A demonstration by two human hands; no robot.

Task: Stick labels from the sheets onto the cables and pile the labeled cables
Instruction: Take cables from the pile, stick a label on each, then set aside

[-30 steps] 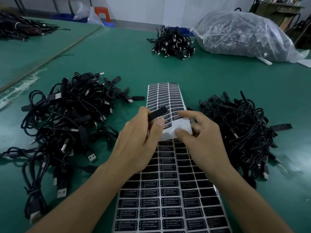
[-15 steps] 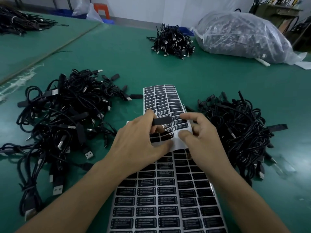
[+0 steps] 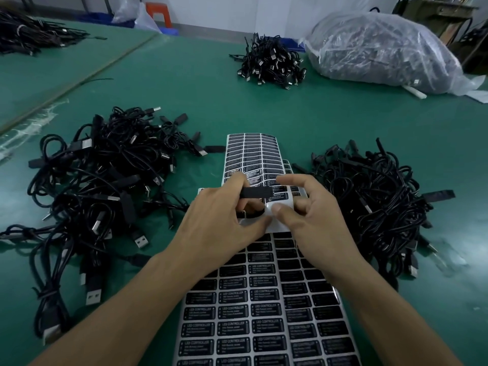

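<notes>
Black cable (image 3: pixel 254 192) gripped in left hand (image 3: pixel 221 223) over sheet (image 3: pixel 253 154); right hand (image 3: pixel 314 220) pinches curled sheet edge. Hands hide sheet middle. Beside sheet on green table (image 3: pixel 184 88): left pile (image 3: pixel 105 186), right pile (image 3: pixel 369 202); far pile (image 3: pixel 269 62), bag (image 3: pixel 383 48) at back. Writing on labels (image 3: pixel 232 327): "LED CONTROLLER"

— Where did the label sheets (image 3: pixel 264 313) lie?
— Mid-worktop (image 3: pixel 184 96), between the left cable heap (image 3: pixel 105 180) and the right cable heap (image 3: pixel 369 202).
— And behind them?
— A smaller cable heap (image 3: pixel 272 62) lay far back, with a bag (image 3: pixel 383 48) just to its right.
</notes>
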